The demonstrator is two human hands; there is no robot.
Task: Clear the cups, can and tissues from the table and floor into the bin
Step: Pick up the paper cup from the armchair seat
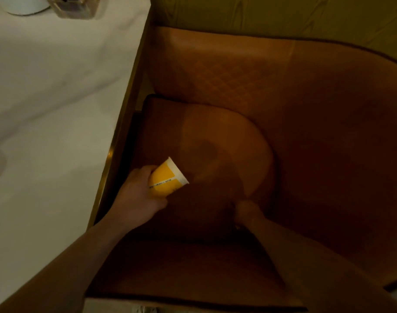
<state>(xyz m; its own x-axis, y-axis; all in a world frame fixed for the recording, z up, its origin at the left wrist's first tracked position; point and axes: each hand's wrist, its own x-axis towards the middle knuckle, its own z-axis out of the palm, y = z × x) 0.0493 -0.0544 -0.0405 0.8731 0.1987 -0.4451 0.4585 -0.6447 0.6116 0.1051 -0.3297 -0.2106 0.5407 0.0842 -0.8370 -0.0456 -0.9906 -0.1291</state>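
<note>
Yellow paper cup (167, 180) — held in the air over the seat of a brown quilted armchair (306, 123), just off the edge of the white counter (46, 98). Cup lies tipped: long axis runs from its base, buried in the palm, up and to the right, white rim and mouth pointing away from the wrist toward the chair back. Printed band along one side. Cannot see inside, so contents unknown.

Left hand (140, 197) wraps the base end, fingers closed round the cup, thumb side uppermost. Grip looks secure.

Right hand (246, 212) sits lower right of the cup, near but apart from it, down in deep shadow at the seat cushion. Its fingers appear curled in, as if pinching something small; too dark to say what, or whether anything is held at all.

Outward: gold-trimmed counter edge (116, 141) runs diagonally beside the left forearm. At the counter's far corner, a white round object (23, 6) and a squat glass jar (74, 6), both cut by the frame. Green wood-grain wall (272, 14) behind the chair.

No bin in view. Judgement: the cup is already in the left hand, so the coming carry belongs to that hand; keeping the mouth from dipping further matters if liquid remains.
</note>
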